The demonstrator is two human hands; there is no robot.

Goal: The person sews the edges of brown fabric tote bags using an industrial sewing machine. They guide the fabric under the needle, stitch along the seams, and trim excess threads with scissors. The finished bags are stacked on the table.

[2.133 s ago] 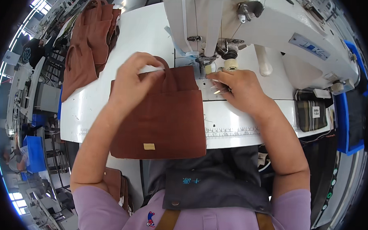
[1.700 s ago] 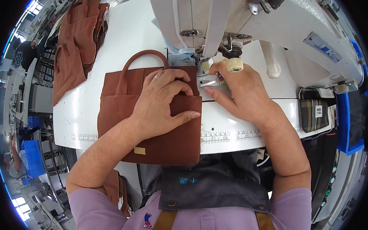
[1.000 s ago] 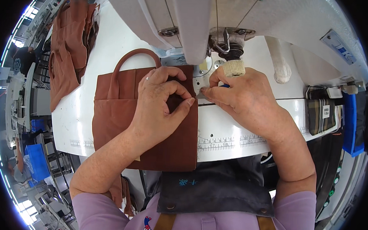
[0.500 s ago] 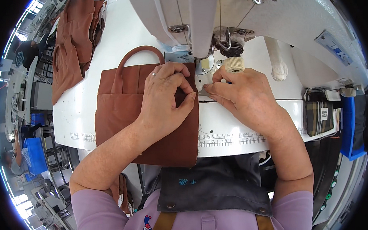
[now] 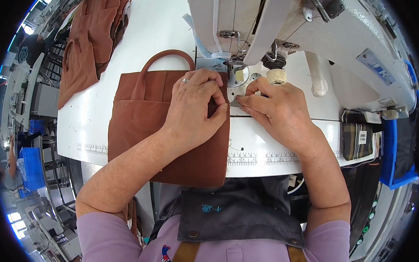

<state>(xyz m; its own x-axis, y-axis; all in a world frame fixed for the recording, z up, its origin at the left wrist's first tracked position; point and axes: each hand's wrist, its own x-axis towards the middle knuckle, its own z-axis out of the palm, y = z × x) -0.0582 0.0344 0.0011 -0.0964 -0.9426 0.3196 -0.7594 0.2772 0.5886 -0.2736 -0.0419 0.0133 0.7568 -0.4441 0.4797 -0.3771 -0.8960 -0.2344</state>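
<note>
A brown bag (image 5: 140,124) with an upright looped handle lies on the white table (image 5: 283,138), left of the sewing machine's needle area (image 5: 232,71). My left hand (image 5: 196,105) rests over the bag's upper right part, fingers curled, thumb and fingertips gripping near its right edge. My right hand (image 5: 277,110) is closed just right of the bag, fingertips low on the metal plate below the needle, around a small object mostly hidden by the fingers. A cream knurled knob (image 5: 276,77) hangs just above that hand.
Stacked brown bag pieces (image 5: 88,43) lie at the back left. A plaid pouch (image 5: 357,136) sits at the table's right end, beside a blue bin (image 5: 388,151). Another blue bin (image 5: 30,166) and other people among machines show at the far left.
My left hand left the bag's handle for its right edge, curling down there. My right hand drew its thumb in toward the plate. Over the last half second both hands barely moved.
</note>
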